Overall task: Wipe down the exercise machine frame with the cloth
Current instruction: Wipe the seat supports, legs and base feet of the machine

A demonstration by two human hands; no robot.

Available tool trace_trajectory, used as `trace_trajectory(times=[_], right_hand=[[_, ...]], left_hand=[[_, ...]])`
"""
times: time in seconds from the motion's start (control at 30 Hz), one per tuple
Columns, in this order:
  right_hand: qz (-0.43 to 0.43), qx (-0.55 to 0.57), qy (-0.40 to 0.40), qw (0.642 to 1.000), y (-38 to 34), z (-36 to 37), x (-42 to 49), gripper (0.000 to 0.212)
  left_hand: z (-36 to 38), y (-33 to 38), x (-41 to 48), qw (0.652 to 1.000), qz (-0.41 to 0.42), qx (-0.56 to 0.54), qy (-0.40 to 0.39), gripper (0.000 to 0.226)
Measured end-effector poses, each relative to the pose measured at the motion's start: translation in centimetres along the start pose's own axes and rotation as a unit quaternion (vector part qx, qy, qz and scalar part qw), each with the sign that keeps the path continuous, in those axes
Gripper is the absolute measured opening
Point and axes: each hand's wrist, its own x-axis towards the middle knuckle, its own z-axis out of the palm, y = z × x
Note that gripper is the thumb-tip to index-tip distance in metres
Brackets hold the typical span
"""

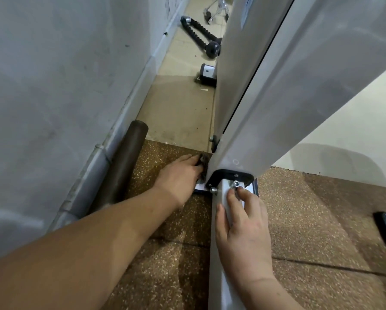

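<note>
Left hand point(180, 175) low at floor level, fingers curled round dark cloth point(203, 161), pressing it against foot of white frame upright point(243, 108), just beside black corner bracket point(224, 175). Reaching in from the wall side, probably for access to the face tucked into the narrow gap by the wall point(53, 86).

Right hand point(243, 227) laid on base rail point(217, 283), fingers near straight, holding nothing, tips just beside bolt point(235, 184). Looks like bracing for the low reach, not wiping.

Judging by position: bottom joint in progress, bracket and rail top likely still to do. Risk: cloth snagging on bolt heads.

Brown tube point(125, 164) lying along wall, rope handle point(196, 32) on tiles further back, both apart from the cloth.
</note>
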Motion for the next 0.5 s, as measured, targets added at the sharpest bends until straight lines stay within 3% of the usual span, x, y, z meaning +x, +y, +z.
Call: trace_trajectory(times=[0.17, 0.23, 0.33, 0.43, 0.5], right_hand=[[-0.004, -0.002, 0.007, 1.0, 0.1, 0.0, 0.0, 0.045], [-0.006, -0.007, 0.009, 1.0, 0.0, 0.0, 0.0, 0.045], [0.001, -0.011, 0.007, 1.0, -0.1, 0.0, 0.0, 0.046], [-0.004, -0.011, 0.008, 1.0, -0.1, 0.0, 0.0, 0.046], [-0.006, -0.007, 0.009, 1.0, 0.1, 0.1, -0.1, 0.044]], left_hand=[[1.6, 2.0, -6.2, 0.99, 0.007, -0.089, 0.112, 0.028], [0.8, 1.0, -6.4, 0.992, 0.042, -0.078, 0.091, 0.029], [-0.6, 0.3, -2.4, 0.999, 0.015, -0.035, -0.003, 0.037], [0.1, 1.0, -0.4, 0.999, -0.028, -0.023, 0.012, 0.048], [1.1, 2.5, -2.2, 0.995, -0.05, -0.062, 0.062, 0.044]])
